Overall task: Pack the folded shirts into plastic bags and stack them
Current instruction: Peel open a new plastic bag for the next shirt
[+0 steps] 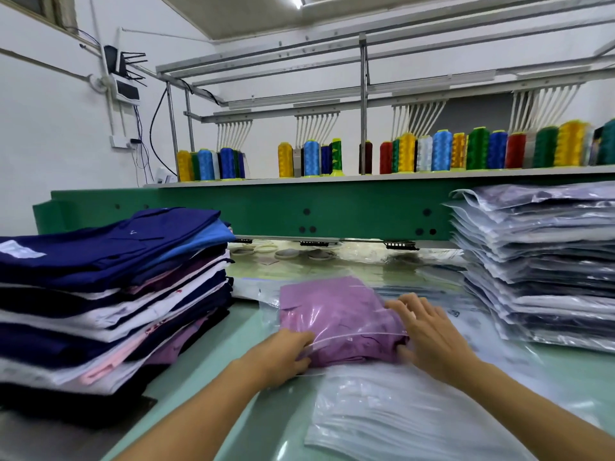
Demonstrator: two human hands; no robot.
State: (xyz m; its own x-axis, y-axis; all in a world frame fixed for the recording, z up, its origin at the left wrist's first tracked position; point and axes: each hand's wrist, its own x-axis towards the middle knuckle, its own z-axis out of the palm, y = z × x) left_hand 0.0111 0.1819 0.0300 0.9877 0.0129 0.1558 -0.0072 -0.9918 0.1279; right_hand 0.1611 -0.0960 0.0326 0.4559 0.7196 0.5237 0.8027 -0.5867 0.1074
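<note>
Head view: nearest, just this side of the hands, a pile of empty bags (399, 414) lies on the pale green table (206, 361). The left hand (286, 354) pinches the mouth edge of the plastic bag (269, 307) at the near left corner of the purple shirt (339, 314), fingers curled round the film. The right hand (429, 334) lies flat on the shirt's right side, fingers straight and spread, pressing through the plastic. The shirt sits mostly inside the bag, its near end at the mouth between both hands. Left of the grip rises a stack of folded shirts (109, 294); right of it, a stack of bagged shirts (539, 271). Beyond, a green machine beam (332, 207) carries thread cones (439, 151).
</note>
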